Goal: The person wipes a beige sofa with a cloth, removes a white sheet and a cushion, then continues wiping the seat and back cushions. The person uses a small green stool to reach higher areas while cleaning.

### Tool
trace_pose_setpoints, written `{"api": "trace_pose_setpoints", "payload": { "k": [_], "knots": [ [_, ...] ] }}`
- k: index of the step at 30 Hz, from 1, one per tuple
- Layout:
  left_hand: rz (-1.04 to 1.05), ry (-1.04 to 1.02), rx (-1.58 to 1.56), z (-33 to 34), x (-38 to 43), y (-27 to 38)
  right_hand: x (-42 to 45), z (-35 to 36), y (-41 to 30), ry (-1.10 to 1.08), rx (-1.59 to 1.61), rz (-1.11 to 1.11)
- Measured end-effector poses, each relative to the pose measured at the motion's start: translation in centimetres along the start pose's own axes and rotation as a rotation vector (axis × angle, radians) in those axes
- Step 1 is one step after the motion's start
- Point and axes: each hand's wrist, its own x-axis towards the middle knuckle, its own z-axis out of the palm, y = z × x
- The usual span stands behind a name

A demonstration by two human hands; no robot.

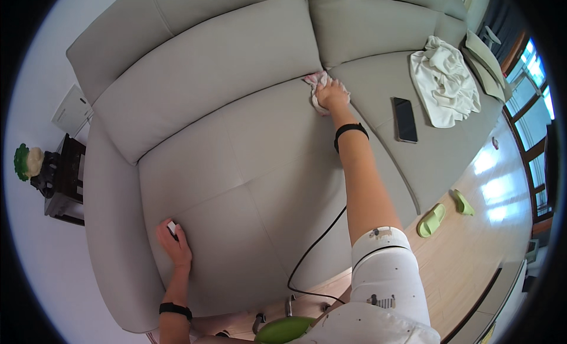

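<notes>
My right hand (333,95) presses a crumpled white and pink cloth (320,105) onto the grey sofa seat (203,166), at its back edge by the seam between two sections. On the left, near the armrest, my left hand (175,245) rests on the same seat and holds a small white and dark object (172,229), mostly hidden by the fingers. Right of my right hand lies a dark-screened phone (405,120) on the neighbouring seat. Beyond it is a rumpled white fabric piece (445,84).
A black cable (305,257) loops over the seat's front edge by my body. Cushions (485,69) lean at the far right. Green slippers (432,220) lie on the wooden floor (478,242). A dark wooden stand (68,180) with an ornament (37,166) stands beyond the left armrest (110,220).
</notes>
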Motion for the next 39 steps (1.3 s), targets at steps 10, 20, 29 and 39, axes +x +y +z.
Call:
{"api": "trace_pose_setpoints", "payload": {
  "k": [10,20,29,39],
  "knots": [
    [0.187,-0.065,0.287,-0.2,1.0,0.7,-12.1,0.7,8.0,0.275,-0.006,-0.051],
    [0.373,-0.353,-0.161,11.8,12.2,16.6,-27.9,-1.8,9.1,0.335,-0.044,-0.008],
    [0.042,-0.644,-0.774,31.6,17.3,40.7,-30.9,-4.8,9.0,0.074,-0.082,-0.053],
    [-0.773,-0.351,-1.504,31.4,25.4,30.7,-26.6,-4.2,9.0,0.03,0.108,-0.24]
  ]
}}
